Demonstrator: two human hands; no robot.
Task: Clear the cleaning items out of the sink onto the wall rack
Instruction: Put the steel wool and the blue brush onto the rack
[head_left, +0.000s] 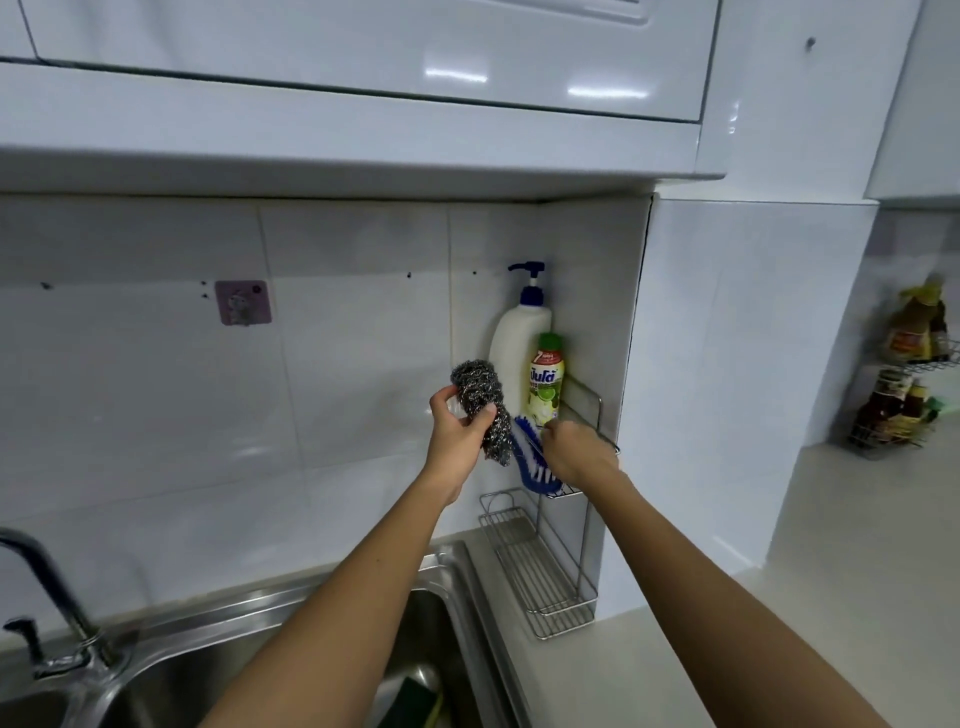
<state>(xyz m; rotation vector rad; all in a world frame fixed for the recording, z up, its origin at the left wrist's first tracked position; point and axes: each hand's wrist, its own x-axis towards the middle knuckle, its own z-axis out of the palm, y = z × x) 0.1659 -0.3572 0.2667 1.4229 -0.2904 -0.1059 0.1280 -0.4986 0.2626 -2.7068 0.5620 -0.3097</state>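
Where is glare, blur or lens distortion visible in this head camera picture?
Head view: bright glare streaks on the glossy white cabinet door; the sauce bottles in the wire basket at the right edge are blurred; the wide lens bends the cabinet edges; the left hand with the steel wool scourer is sharp.

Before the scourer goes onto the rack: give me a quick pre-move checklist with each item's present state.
1. Steel scourer firmly held in left hand: ok.
2. Blue brush settled on the upper shelf: cannot tell; right hand is on it and it tilts over the front edge.
3. Room on the upper shelf: not ok; white pump bottle, green-capped bottle and brush fill what shows.
4. Lower shelf free: ok, bare wire.
5. Sink cleared: not ok; a green and yellow sponge lies in it.
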